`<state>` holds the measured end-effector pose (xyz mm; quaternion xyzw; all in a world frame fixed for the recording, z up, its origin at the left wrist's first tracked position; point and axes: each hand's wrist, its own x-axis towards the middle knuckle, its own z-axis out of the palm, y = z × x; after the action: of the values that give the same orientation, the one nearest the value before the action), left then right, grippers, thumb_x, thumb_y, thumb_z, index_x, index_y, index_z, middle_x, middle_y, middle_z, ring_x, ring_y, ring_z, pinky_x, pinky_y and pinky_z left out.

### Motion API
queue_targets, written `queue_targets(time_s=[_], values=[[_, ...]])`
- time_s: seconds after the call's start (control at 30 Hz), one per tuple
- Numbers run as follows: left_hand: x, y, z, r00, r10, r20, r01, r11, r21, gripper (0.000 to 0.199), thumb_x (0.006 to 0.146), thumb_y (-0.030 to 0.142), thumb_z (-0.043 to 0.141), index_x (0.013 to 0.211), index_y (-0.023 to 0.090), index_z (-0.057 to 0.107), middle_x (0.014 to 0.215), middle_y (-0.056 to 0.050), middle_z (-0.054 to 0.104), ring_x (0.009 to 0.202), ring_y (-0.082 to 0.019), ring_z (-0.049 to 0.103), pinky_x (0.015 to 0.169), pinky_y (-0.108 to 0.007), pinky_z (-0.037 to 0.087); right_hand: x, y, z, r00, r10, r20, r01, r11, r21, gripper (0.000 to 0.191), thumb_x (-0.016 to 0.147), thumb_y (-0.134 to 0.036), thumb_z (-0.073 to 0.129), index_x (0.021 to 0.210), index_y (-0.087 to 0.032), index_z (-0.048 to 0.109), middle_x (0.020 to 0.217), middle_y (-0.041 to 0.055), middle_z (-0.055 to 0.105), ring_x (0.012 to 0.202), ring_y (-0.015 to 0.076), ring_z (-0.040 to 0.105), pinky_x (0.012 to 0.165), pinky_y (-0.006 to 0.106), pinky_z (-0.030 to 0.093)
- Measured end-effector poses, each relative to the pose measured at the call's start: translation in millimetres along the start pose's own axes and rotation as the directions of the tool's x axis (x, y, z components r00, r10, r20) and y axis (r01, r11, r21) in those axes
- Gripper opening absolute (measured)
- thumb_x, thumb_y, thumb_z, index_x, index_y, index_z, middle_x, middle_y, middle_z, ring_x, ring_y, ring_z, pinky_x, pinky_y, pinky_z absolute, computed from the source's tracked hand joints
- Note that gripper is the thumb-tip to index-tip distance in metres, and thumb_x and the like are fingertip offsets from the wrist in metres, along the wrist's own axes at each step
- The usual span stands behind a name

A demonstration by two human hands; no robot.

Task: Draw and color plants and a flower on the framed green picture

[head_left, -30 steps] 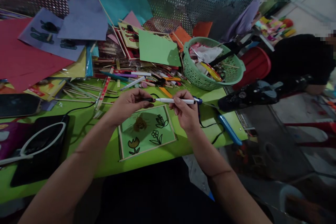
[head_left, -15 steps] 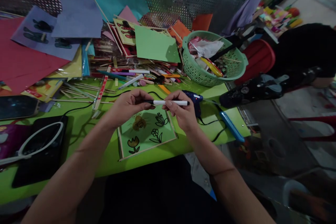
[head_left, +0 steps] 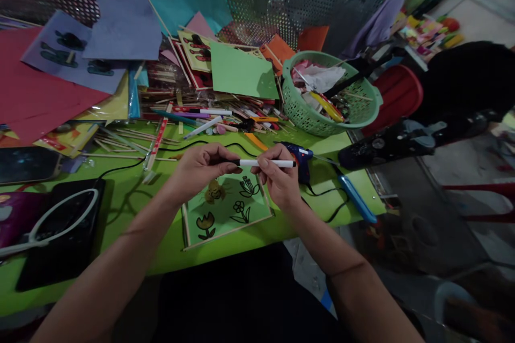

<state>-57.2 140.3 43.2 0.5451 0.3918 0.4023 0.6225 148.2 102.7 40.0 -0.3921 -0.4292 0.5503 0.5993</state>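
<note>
A lime-green table (head_left: 171,249) is running under everything, and a framed green card (head_left: 225,211), which is serving here as the landmark, is lying close to its near edge. Far beyond the card and to its left, a red sheet (head_left: 44,86) is spreading partly under a purple sheet. Beyond the card and to its right, a green basket (head_left: 308,118) is standing, holding crumpled paper and a yellow-handled tool. Straight beyond the card, a pale green sheet (head_left: 241,69) is resting over a heap of thin sticks and pens. Well to the left of the card, a black flat device (head_left: 60,236) is lying on the table. The card itself is showing black-outlined flowers and a brown figure, with sticks edging it. Over the card's far left part, the left hand (head_left: 207,166) is closing its fingertips around a black end of a marker; over the far right corner, the right hand (head_left: 279,179) is pinching the white barrel. Beyond that corner, a blue glue gun (head_left: 303,156) is lying partly hidden by the right hand. The marker (head_left: 249,163) is stretching level between both hands above the card's far edge
</note>
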Motion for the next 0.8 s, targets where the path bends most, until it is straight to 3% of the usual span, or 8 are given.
queue_targets(time_s=[0.33, 0.47, 0.53, 0.63, 0.73, 0.8], values=[[1, 0, 4.0, 1.000, 0.016, -0.003, -0.016, 1.000, -0.018, 0.026, 0.071, 0.033, 0.092, 0.086, 0.018, 0.078, 0.082, -0.005, 0.082, 0.076, -0.020, 0.081, 0.076, -0.031, 0.069, 1, 4, -1, 1.000, 0.000, 0.019, 0.000, 1.000, 0.000, 0.036, 0.087, -0.048, 0.089, 0.083, -0.024, 0.062, 0.067, -0.0046, 0.074, 0.046, 0.0077, 0.058, 0.043, 0.018, 0.045], [4, 9, -10.0, 0.994, 0.068, -0.087, -0.065, 0.997, 0.031, 0.023, 0.072, 0.029, 0.090, 0.088, 0.019, 0.076, 0.082, -0.004, 0.081, 0.076, -0.020, 0.081, 0.079, -0.032, 0.069, 6, 2, -3, 1.000, -0.008, 0.013, 0.009, 1.000, -0.030, 0.041, 0.082, -0.048, 0.092, 0.105, -0.027, 0.066, 0.080, -0.0036, 0.074, 0.052, 0.0088, 0.056, 0.047, 0.022, 0.048], [8, 9, -27.0, 0.961, 0.144, -0.237, -0.128, 0.988, 0.081, 0.023, 0.073, 0.028, 0.089, 0.089, 0.020, 0.073, 0.085, -0.003, 0.080, 0.077, -0.020, 0.080, 0.082, -0.033, 0.069, 9, 0, -6, 0.998, -0.061, -0.025, 0.059, 0.997, -0.049, 0.047, 0.083, -0.048, 0.090, 0.118, -0.029, 0.065, 0.088, -0.0034, 0.072, 0.052, 0.0076, 0.052, 0.052, 0.024, 0.051], [17, 0, -57.9, 0.837, 0.278, -0.472, -0.161, 0.948, 0.273, 0.020, 0.079, 0.025, 0.083, 0.093, 0.022, 0.068, 0.085, 0.000, 0.078, 0.080, -0.019, 0.080, 0.082, -0.033, 0.067, 12, -3, -11, 0.992, -0.111, -0.055, 0.104, 0.987, -0.124, 0.040, 0.090, -0.050, 0.082, 0.120, -0.030, 0.065, 0.091, -0.0027, 0.067, 0.055, 0.0079, 0.048, 0.059, 0.026, 0.053], [23, -12, -81.5, 0.745, 0.368, -0.556, -0.009, 0.839, 0.544, 0.014, 0.085, 0.019, 0.074, 0.097, 0.023, 0.069, 0.090, -0.001, 0.078, 0.085, -0.020, 0.078, 0.086, -0.035, 0.064, 12, -3, -14, 0.991, -0.131, -0.011, 0.126, 0.975, -0.183, 0.032, 0.094, -0.050, 0.077, 0.117, -0.030, 0.066, 0.094, -0.0019, 0.066, 0.055, 0.0080, 0.047, 0.059, 0.027, 0.052], [23, -16, -89.1, 0.733, 0.398, -0.551, 0.122, 0.721, 0.683, 0.014, 0.086, 0.016, 0.071, 0.097, 0.024, 0.072, 0.094, -0.002, 0.079, 0.090, -0.023, 0.077, 0.092, -0.040, 0.062, 11, -2, -15, 0.989, -0.145, 0.011, 0.144, 0.968, -0.206, 0.029, 0.096, -0.049, 0.076, 0.115, -0.030, 0.067, 0.096, -0.0014, 0.068, 0.053, 0.0073, 0.045, 0.058, 0.028, 0.051]])
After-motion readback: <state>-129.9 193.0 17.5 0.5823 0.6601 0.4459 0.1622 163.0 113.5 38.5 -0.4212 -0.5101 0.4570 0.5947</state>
